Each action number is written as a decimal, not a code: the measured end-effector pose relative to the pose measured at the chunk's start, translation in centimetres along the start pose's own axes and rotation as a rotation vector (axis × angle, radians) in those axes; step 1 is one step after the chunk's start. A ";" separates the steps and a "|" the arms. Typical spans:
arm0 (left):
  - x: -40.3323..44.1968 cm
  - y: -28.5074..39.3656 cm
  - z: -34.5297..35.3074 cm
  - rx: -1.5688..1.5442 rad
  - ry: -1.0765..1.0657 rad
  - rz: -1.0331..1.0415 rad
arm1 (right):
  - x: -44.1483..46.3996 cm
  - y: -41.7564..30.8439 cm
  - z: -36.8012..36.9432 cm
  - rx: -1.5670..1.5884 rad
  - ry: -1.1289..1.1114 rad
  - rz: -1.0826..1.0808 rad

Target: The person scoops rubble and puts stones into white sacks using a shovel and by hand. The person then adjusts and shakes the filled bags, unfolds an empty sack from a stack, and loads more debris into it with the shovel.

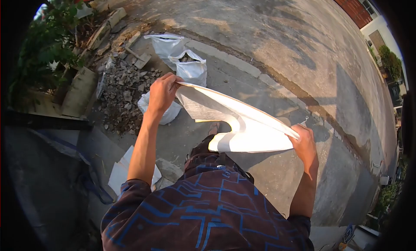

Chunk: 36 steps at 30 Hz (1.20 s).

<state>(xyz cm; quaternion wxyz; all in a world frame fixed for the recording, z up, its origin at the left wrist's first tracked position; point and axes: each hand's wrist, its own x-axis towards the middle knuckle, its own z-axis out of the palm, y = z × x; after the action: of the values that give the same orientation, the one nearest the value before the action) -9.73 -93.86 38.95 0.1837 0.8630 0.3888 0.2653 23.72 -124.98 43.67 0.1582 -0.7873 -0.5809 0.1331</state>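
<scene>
A white woven sack (249, 136) is stretched between my two hands in front of my body, its top edge pulled taut and its lower part folded and hanging. My left hand (163, 93) grips one corner, fingers closed round the edge. At the other end, my right hand (304, 142) is closed on the opposite corner. Sunlight falls brightly on the sack. Past my left hand lies a heap of broken rubble (125, 93), with a white sack (168, 110) standing beside it, partly hidden by my left arm.
Two more white sacks stand farther off: an open one with rubble in it (191, 71) and another behind it (167, 47). A low kerb (242, 62) runs diagonally across the concrete. Plants (47, 56) grow at the left, and flat white sheets (119, 175) lie near my left elbow.
</scene>
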 end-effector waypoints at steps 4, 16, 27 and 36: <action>7.7 -0.6 6.3 -0.606 -0.174 -0.174 | 5.9 3.4 -2.5 0.094 0.087 0.175; 26.6 11.6 26.2 -1.072 -0.459 -0.365 | 23.1 11.2 5.8 0.311 0.615 0.181; 46.5 14.1 34.5 -1.215 -0.238 -0.363 | 51.5 20.6 2.5 0.665 0.108 0.033; 60.8 2.8 37.9 -1.190 -0.160 -0.184 | 73.3 23.3 1.9 0.759 0.041 -0.160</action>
<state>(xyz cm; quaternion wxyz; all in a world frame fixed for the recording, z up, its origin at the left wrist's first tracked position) 48.54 -53.09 29.60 0.6854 0.5923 0.2317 0.3546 64.54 -61.08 30.59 0.4595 -0.6275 -0.5468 0.3101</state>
